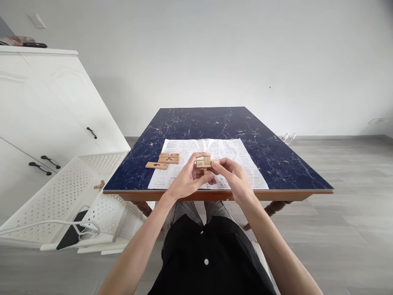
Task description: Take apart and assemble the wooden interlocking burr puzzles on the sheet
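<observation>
Both my hands hold a small wooden interlocking puzzle (207, 161), made of several pale pieces crossing one another, above a printed sheet. My left hand (193, 174) grips it from the left, thumb below and fingers curled over and behind it. From the right, my right hand (231, 176) pinches its right end between thumb and fingers. A dark mark, like a number, shows on one piece. Left of my hands lie several flat wooden pieces with cut-out slots (157, 165), partly on the sheet. The puzzle's underside is partly hidden by my fingers.
The creased instruction sheet (242, 164) lies on the dark blue marble-patterned table (199, 123). At the left stand a white cabinet (61, 98) and a white perforated basket (58, 200), with a white cable (46, 222) by it. Bottles (288, 138) stand on the floor beyond the table's right edge.
</observation>
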Demonstrator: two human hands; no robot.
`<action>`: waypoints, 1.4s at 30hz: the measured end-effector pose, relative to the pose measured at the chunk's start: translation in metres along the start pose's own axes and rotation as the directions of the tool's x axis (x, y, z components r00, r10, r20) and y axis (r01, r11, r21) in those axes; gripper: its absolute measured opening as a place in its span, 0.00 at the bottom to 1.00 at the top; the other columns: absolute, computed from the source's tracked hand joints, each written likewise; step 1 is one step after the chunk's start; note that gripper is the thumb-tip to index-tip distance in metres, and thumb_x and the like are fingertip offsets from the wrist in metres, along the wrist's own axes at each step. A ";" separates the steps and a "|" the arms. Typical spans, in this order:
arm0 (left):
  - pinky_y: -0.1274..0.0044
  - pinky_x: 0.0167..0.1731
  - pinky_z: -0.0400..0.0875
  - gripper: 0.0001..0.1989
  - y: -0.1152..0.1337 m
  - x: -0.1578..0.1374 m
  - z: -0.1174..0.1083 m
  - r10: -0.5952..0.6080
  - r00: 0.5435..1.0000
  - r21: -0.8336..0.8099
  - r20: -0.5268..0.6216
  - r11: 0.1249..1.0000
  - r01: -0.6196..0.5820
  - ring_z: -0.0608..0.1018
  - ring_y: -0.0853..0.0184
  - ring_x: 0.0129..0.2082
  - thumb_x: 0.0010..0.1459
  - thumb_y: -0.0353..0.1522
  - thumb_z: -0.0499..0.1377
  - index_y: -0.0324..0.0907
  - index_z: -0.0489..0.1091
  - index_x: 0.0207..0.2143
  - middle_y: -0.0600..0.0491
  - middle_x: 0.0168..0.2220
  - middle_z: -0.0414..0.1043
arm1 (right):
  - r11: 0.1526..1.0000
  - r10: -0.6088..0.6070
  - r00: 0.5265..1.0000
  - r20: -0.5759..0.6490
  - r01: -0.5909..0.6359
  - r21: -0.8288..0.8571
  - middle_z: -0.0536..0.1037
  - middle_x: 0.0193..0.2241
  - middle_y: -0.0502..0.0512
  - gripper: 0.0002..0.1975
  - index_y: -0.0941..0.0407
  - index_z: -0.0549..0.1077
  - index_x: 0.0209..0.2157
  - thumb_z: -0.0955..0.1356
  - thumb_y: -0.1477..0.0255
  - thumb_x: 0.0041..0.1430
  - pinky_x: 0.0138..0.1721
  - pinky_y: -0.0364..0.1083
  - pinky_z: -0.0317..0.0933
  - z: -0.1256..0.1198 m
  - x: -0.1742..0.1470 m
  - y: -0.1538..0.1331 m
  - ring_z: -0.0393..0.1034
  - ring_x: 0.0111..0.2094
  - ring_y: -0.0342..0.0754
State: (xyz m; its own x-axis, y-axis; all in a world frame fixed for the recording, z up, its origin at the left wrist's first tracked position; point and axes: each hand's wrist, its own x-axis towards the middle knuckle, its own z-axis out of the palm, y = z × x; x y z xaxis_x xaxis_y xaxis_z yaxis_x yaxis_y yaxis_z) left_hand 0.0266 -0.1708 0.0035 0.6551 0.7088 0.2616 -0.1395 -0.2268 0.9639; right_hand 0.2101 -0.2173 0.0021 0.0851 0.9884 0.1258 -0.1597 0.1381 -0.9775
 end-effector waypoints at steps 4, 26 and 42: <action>0.67 0.46 0.82 0.29 0.000 0.000 -0.001 -0.008 1.000 0.009 -0.007 1.000 0.008 0.86 0.62 0.39 0.68 0.39 0.69 0.48 0.61 0.64 0.50 0.42 0.80 | 0.999 0.000 1.000 -0.005 0.000 -0.039 0.79 0.28 0.51 0.19 0.53 0.75 0.33 0.76 0.52 0.62 0.36 0.50 0.67 0.000 0.003 0.001 0.74 0.30 0.49; 0.70 0.42 0.81 0.27 -0.012 0.000 -0.005 -0.123 0.986 -0.106 -0.116 0.988 0.111 0.84 0.64 0.36 0.61 0.42 0.74 0.39 0.73 0.56 0.48 0.39 0.82 | 0.943 -0.166 0.972 0.164 0.205 -0.264 0.77 0.26 0.50 0.21 0.52 0.74 0.38 0.69 0.48 0.71 0.35 0.49 0.67 -0.007 0.012 0.005 0.73 0.30 0.49; 0.68 0.45 0.80 0.34 -0.016 -0.003 -0.007 -0.107 0.984 -0.090 -0.139 0.991 0.095 0.84 0.61 0.42 0.54 0.39 0.78 0.43 0.70 0.59 0.48 0.45 0.80 | 0.912 -0.147 0.973 0.176 0.202 -0.358 0.79 0.29 0.53 0.23 0.52 0.74 0.39 0.67 0.45 0.71 0.34 0.49 0.67 -0.007 0.010 0.004 0.74 0.32 0.51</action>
State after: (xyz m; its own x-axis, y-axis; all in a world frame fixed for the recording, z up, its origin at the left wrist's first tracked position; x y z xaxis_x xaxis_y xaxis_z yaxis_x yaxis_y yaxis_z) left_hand 0.0212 -0.1646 -0.0120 0.5567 0.8149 0.1612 -0.1431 -0.0971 0.9849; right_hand 0.2177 -0.2070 -0.0014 -0.0671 0.9529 0.2957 0.2237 0.3031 -0.9263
